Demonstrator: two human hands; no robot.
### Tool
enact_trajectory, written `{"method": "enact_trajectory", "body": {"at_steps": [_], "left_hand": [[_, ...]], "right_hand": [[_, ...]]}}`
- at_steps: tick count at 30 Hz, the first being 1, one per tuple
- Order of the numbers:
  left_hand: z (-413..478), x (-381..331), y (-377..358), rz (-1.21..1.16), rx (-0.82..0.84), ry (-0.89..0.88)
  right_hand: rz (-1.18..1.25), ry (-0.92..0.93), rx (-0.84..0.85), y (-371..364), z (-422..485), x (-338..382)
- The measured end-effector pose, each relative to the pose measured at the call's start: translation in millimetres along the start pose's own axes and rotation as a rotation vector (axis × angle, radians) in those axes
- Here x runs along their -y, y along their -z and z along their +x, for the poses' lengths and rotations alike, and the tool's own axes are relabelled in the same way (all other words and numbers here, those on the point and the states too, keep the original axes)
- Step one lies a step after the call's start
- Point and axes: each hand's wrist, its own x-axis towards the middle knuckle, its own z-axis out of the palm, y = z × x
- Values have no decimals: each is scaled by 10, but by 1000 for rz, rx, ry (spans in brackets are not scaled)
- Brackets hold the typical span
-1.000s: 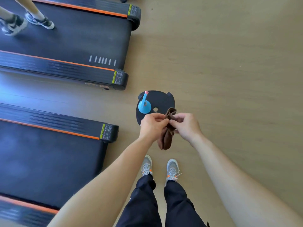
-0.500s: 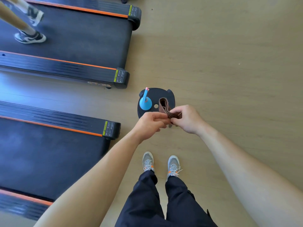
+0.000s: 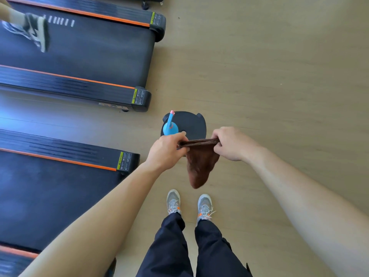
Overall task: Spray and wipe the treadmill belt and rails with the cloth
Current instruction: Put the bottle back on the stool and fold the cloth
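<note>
I hold a brown cloth stretched between both hands above the wooden floor. My left hand pinches its left top edge and my right hand pinches the right one, and the rest of the cloth hangs down in a fold. A blue spray bottle with a pink tip stands on a black round stool just beyond my hands. The near treadmill's black belt lies at the lower left, with its orange-striped side rail left of my left hand.
A second treadmill runs across the upper left, and another person's shoe moves on its belt. My own grey shoes stand on the bare wooden floor, which spreads to the right.
My hands have moved apart, pulling the bunched cloth out into a taut top edge with a hanging fold. The other person's feet have shifted on the far treadmill.
</note>
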Motion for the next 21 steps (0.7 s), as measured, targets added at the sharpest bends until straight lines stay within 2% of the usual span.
{"method": "enact_trajectory", "body": {"at_steps": [3, 8, 12, 18, 21], "left_hand": [[184, -19, -51, 82, -18, 25], [593, -39, 120, 62, -151, 68], [754, 57, 123, 37, -173, 63], [828, 518, -589, 64, -128, 118], [822, 870, -1193, 80, -24, 170]], "right_hand": [[-72, -21, 0, -39, 264, -65], [-12, -23, -226, 177, 663, -161], [1, 47, -284, 76, 812, -257], [5, 36, -302, -887, 1030, -545], [-9, 10, -208, -1580, 1144, -778]]}}
